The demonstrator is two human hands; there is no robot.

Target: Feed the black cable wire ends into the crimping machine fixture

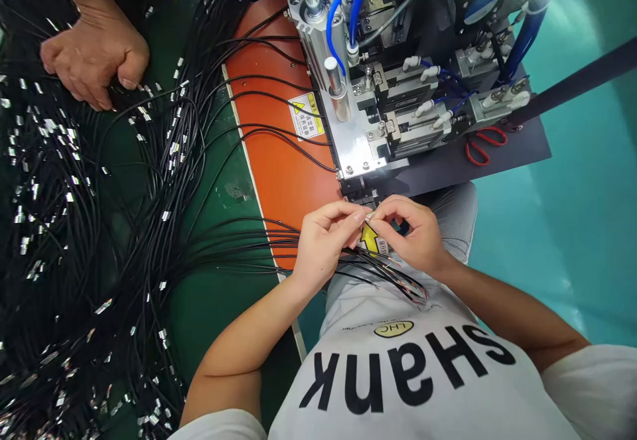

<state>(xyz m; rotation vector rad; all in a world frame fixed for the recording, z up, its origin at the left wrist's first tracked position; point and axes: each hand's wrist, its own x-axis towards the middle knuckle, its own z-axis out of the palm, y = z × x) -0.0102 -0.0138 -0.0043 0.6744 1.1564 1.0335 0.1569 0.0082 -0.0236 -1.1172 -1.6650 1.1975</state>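
Observation:
My left hand (326, 244) is closed in a pinch at the front edge of the machine, apparently on the end of a thin black cable. Fingertip to fingertip with it, my right hand (411, 231) pinches at the same small, pale wire end, mostly hidden by the fingers. Below both hands, a bundle of black cables (383, 269) with stripped, coloured wire tips reaches over my lap. Just above the fingers is the machine's metal clamp block (361, 191). A yellow arrow label (369, 237) shows between my hands.
Several black cables run across the orange plate (279, 181) into the machine (348, 121). Heaped cables with shiny metal ends (164, 214) cover much of the green table (223, 194). Another person's hand (97, 55) rests among them. Red-handled scissors (485, 145) lie on the machine's dark base.

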